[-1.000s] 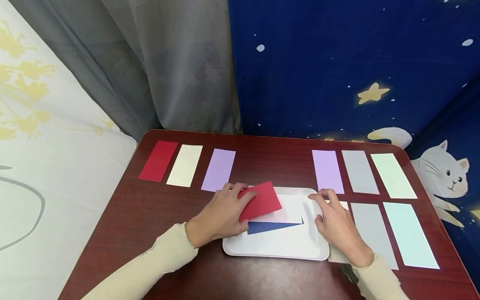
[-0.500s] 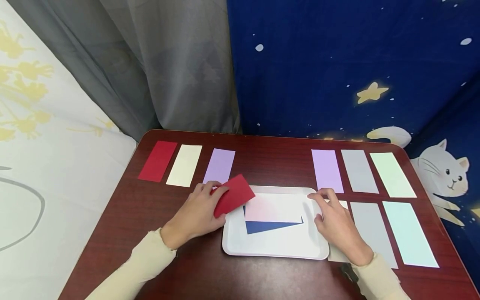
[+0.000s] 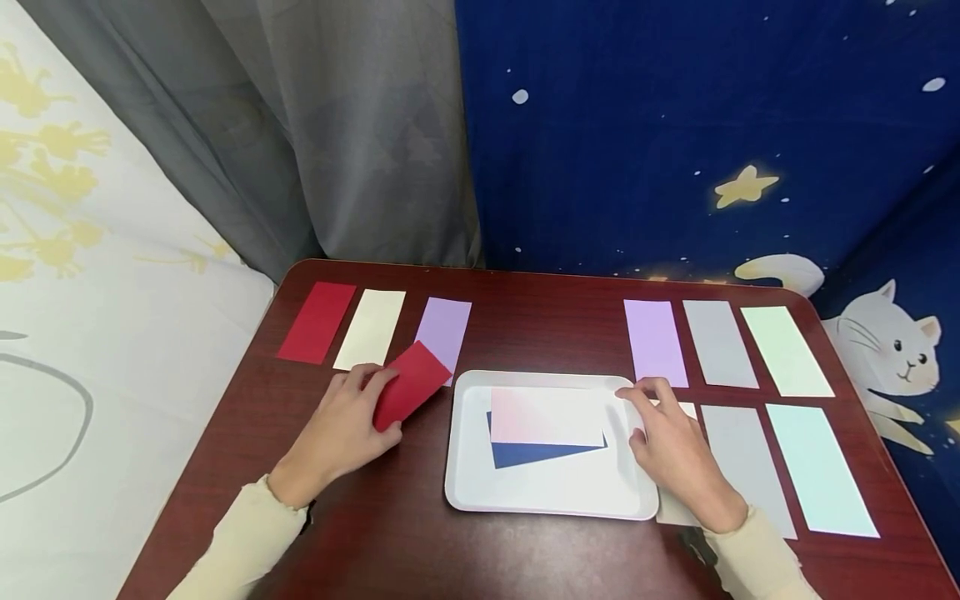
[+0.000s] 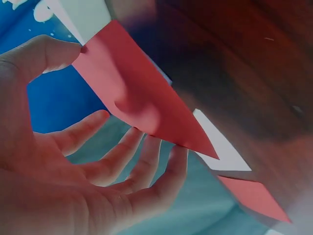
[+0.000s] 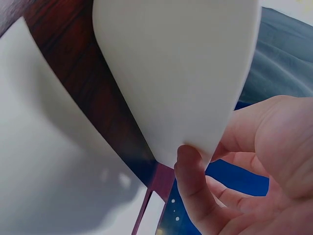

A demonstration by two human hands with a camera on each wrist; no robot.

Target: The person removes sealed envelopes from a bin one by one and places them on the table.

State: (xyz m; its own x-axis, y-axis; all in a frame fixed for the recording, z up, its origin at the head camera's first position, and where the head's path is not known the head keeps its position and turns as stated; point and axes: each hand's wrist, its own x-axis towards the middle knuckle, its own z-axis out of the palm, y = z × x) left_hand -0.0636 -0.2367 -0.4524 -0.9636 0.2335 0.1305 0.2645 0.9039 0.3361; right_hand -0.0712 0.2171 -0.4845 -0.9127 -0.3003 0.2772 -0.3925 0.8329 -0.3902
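Note:
In the head view, my left hand [image 3: 337,433] holds a red paper card [image 3: 411,386] by its edges, thumb on one side and fingers on the other, left of the white tray [image 3: 566,493]. The card overlaps part of a purple card [image 3: 446,321]. The left wrist view shows this red card [image 4: 132,93] tilted between thumb and fingertips. My right hand [image 3: 675,454] stays at the tray's right side; in the right wrist view its fingers pinch the tray's rim [image 5: 171,73]. A pink-white card [image 3: 547,415] lies in the tray over a dark blue card [image 3: 536,454].
At the back left lie another red card [image 3: 317,322] and a cream card [image 3: 370,327]. Right of the tray, several pale cards stand in two rows, among them a purple one [image 3: 656,342] and a mint one [image 3: 821,468]. A cream card [image 3: 675,507] is partly under my right hand.
My left hand has carried the red card leftward from over the tray to near the purple card, uncovering the pink-white card. The right hand and tray have stayed put.

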